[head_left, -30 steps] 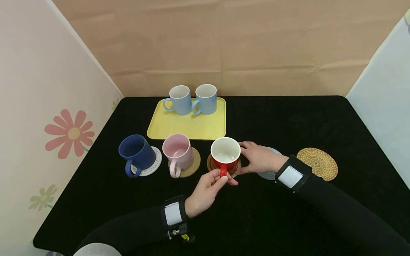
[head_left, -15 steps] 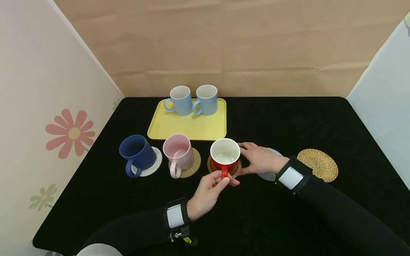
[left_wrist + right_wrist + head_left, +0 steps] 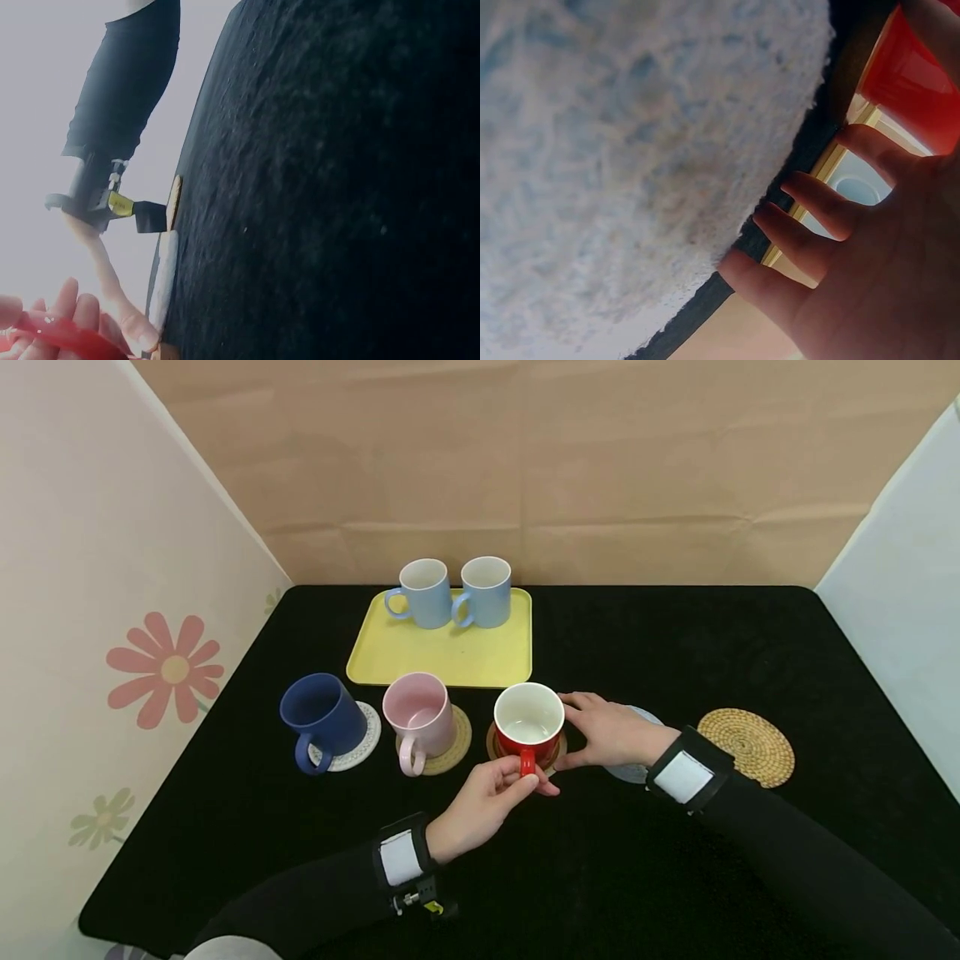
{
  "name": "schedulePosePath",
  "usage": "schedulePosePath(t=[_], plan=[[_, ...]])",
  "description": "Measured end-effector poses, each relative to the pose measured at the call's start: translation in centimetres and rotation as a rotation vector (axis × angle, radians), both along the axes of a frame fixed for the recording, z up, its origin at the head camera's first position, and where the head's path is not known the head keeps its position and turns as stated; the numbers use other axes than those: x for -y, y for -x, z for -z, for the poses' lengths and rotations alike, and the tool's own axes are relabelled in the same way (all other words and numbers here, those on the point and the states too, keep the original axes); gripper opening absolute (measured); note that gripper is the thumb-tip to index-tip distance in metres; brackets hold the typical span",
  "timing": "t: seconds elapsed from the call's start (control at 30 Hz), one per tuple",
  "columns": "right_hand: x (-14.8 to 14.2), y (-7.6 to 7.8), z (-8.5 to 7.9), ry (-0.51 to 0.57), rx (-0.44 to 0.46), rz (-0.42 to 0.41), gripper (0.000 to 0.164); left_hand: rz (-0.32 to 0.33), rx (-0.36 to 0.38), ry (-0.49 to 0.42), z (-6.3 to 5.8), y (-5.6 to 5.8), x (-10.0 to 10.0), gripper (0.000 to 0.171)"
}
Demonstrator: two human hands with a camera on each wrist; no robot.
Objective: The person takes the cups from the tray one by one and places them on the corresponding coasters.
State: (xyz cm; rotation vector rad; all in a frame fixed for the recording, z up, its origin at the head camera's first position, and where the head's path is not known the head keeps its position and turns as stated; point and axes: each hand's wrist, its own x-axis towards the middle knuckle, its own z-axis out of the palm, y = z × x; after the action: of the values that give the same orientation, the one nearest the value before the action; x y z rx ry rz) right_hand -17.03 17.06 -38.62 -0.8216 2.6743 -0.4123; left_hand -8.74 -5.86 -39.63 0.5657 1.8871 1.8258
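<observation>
Centre-left, navy mug [image 3: 326, 718] and pink mug [image 3: 420, 714] are set on coasters [image 3: 367, 745]; red mug [image 3: 528, 718] is pinched by left hand [image 3: 483, 800], right hand [image 3: 611, 731] spread-fingered; upper-centre blue mugs [image 3: 489, 603] seem left.

A creased, tan, paper-like back wall [image 3: 517, 460] rose behind a black table with rounded corners [image 3: 660, 647]; a cream wall printed with pink and green flowers [image 3: 67, 560] stood left, a pale bluish-white wall [image 3: 918, 560] right.
</observation>
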Motion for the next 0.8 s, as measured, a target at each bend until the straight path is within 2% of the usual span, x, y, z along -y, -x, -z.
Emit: schedulePosePath(t=[0.23,0.3,0.4,0.5,0.6,0.7,0.8], plan=[[-0.1,0.0,0.0,-0.001,0.008,0.001,0.085,0.039,-0.004,0.047,-0.3,0.4,0.4,0.025],[-0.1,0.1,0.0,-0.001,0.011,0.001,0.085,0.055,-0.032,0.108,-0.6,0.5,0.7,0.025],[0.0,0.1,0.1,-0.006,0.019,0.008,0.086,0.101,-0.113,0.272,-1.5,0.6,1.4,0.026],[0.0,0.1,0.0,-0.011,0.016,0.008,0.086,0.184,-0.232,0.472,-2.8,0.6,2.4,0.032],[0.0,0.1,-0.1,-0.011,0.017,0.006,0.087,0.271,-0.319,0.606,-4.6,0.6,3.5,0.035],[-0.1,0.2,-0.1,-0.006,0.022,-0.001,0.086,0.316,-0.383,0.665,-6.8,0.9,4.4,0.030],[-0.2,0.4,-0.2,-0.009,0.028,-0.008,0.085,0.314,-0.433,0.669,-9.5,1.6,5.2,0.025]])
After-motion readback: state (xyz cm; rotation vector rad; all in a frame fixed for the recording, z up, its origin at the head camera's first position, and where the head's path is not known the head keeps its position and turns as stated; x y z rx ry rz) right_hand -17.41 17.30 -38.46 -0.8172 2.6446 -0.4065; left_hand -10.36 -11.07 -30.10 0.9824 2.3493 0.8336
